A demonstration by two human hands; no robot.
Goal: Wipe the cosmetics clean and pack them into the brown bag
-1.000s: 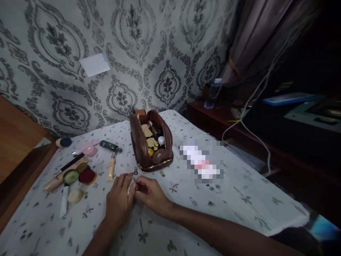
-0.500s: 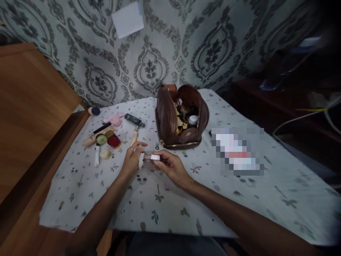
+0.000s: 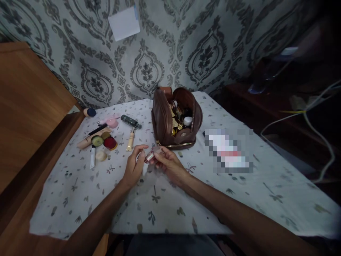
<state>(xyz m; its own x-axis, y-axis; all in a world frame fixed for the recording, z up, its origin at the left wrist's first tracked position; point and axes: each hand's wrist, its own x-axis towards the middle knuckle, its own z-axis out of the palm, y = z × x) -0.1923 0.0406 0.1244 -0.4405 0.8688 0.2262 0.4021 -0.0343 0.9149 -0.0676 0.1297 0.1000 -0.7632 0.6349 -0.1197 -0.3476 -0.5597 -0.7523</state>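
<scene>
My right hand pinches a small, shiny pink tube that looks like a lip gloss. It lies tilted between my two hands, just in front of the brown makeup bag. My left hand is curled close to the tube's left end, holding a white tissue that is partly hidden by the thumb. The bag stands unzipped at the top, with cosmetics and a white-lidded jar inside. Beyond my left hand lies a cream-coloured tube.
At the left lie a dark green tube, a pink item, a black pen-like stick, a red round container, a green one and a white tube. A blurred-out item lies right of the bag.
The pink tube has turned from lying level, its pale end to the right, to a slant. My right hand's fingers have shifted around it. The view has moved slightly.
</scene>
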